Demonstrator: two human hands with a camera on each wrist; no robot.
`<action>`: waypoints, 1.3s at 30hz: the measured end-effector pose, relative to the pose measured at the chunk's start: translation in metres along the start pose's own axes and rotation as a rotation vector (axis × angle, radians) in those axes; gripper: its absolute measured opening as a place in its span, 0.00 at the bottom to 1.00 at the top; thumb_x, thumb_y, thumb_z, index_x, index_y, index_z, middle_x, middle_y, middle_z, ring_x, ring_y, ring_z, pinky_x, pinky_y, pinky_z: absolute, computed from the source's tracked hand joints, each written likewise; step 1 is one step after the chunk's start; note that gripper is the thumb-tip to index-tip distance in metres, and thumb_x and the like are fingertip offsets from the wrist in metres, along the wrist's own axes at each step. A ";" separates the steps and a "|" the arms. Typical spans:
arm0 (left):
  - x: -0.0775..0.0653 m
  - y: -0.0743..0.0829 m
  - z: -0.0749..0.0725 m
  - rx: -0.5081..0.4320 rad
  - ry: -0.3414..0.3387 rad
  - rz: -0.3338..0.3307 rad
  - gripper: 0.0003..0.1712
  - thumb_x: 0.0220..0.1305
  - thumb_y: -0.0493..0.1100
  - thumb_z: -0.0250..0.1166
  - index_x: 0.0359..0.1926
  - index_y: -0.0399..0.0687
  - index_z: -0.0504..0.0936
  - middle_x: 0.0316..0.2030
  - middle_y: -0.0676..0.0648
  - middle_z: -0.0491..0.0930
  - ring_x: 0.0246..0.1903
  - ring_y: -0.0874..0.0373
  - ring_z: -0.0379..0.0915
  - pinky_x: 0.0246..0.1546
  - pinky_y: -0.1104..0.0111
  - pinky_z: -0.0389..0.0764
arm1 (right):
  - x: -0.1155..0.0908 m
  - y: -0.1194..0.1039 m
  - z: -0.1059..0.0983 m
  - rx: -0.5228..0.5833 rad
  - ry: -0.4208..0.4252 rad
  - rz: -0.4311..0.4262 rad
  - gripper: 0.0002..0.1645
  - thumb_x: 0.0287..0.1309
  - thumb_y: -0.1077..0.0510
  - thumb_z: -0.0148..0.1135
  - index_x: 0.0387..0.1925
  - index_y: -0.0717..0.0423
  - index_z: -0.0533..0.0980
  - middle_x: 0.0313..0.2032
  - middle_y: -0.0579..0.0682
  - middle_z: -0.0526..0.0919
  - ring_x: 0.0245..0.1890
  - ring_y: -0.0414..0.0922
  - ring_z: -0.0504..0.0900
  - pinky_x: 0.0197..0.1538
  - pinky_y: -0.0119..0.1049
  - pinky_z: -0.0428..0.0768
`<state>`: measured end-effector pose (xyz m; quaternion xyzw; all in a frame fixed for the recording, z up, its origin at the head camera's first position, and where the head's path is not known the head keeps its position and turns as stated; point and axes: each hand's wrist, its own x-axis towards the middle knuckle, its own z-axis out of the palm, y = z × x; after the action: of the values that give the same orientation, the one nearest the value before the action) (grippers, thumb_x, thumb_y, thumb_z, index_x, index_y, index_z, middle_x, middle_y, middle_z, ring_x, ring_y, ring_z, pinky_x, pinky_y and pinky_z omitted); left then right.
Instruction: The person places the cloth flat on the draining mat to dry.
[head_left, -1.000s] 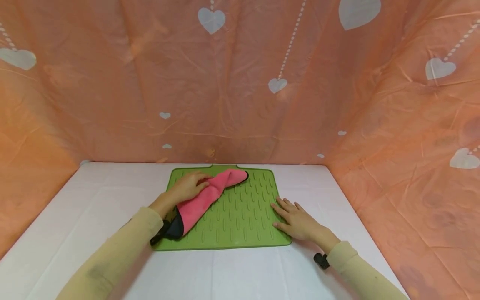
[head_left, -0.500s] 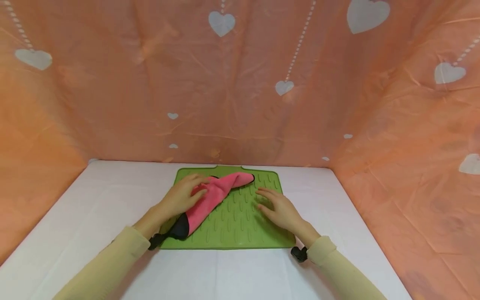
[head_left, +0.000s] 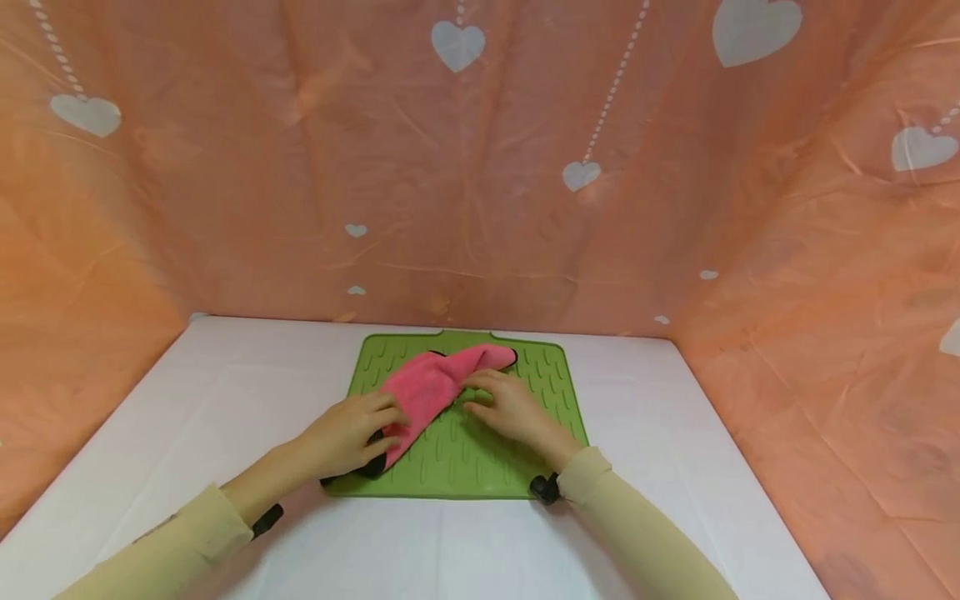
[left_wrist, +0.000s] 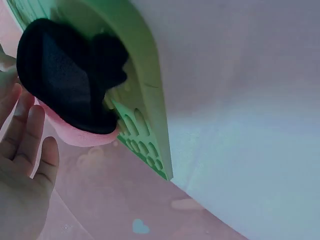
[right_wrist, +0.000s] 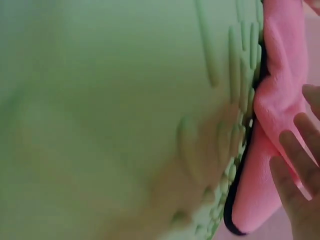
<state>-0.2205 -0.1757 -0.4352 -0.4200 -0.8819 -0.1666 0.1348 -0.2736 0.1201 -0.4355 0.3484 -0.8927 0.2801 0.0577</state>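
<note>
Across a white tabletop point(head_left: 450, 550) I look toward a creased, orange-pink hanging point(head_left: 450, 208) that stands behind the far edge and along both sides, printed with pale hearts point(head_left: 458, 46) and strings of dots. Near the back of that surface I see a green mat point(head_left: 472, 475), flat, with rounded corners, narrow oblong ridges raised in rows and a thin rim; its far edge steps out slightly in the middle.

Diagonally over the mat lies a pink cloth point(head_left: 423, 392), soft and matt, crumpled into a long shape. It reaches from the near left part of the mat to its far side, and dark edging shows at the far tip. My left wrist view shows its black end point(left_wrist: 65, 75), with a thick rounded border around a duller face.

The left hand point(head_left: 348, 437) is over the cloth's lower part, fingers relaxed and apart, gripping nothing that I can see. The right hand point(head_left: 513, 408) is at the cloth's right edge, fingers loosely bent and spread, with no grasp visible; I cannot tell whether either hand touches the fabric. White surface extends broadly to the left and right of the mat, and more lies in front.
</note>
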 end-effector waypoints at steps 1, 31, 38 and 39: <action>-0.002 0.001 -0.001 0.015 -0.009 0.009 0.12 0.61 0.41 0.78 0.45 0.49 0.87 0.40 0.54 0.80 0.39 0.59 0.79 0.40 0.62 0.83 | 0.003 -0.001 0.002 0.004 -0.016 -0.003 0.19 0.65 0.60 0.72 0.57 0.57 0.83 0.55 0.52 0.85 0.58 0.50 0.82 0.62 0.47 0.79; -0.016 -0.002 0.005 -0.026 -0.069 0.027 0.08 0.62 0.41 0.76 0.41 0.55 0.88 0.37 0.59 0.78 0.36 0.64 0.77 0.38 0.65 0.83 | 0.034 -0.008 0.030 -0.203 -0.094 -0.067 0.06 0.68 0.62 0.67 0.45 0.55 0.86 0.46 0.51 0.87 0.51 0.47 0.85 0.56 0.39 0.82; -0.012 0.001 -0.003 -0.212 -0.013 -0.093 0.10 0.68 0.36 0.70 0.48 0.53 0.86 0.44 0.57 0.81 0.41 0.65 0.78 0.40 0.65 0.83 | 0.030 -0.006 0.024 -0.138 -0.003 -0.002 0.06 0.71 0.65 0.62 0.46 0.59 0.82 0.45 0.54 0.86 0.49 0.50 0.85 0.55 0.43 0.83; -0.012 0.001 -0.003 -0.255 0.011 -0.100 0.11 0.68 0.35 0.70 0.49 0.52 0.85 0.45 0.57 0.81 0.41 0.65 0.77 0.40 0.66 0.83 | 0.030 -0.006 0.022 -0.119 0.020 0.002 0.06 0.72 0.65 0.62 0.47 0.60 0.81 0.45 0.54 0.86 0.50 0.51 0.85 0.55 0.44 0.82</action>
<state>-0.2124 -0.1844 -0.4368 -0.3881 -0.8727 -0.2862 0.0767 -0.2901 0.0874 -0.4424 0.3407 -0.9074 0.2303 0.0872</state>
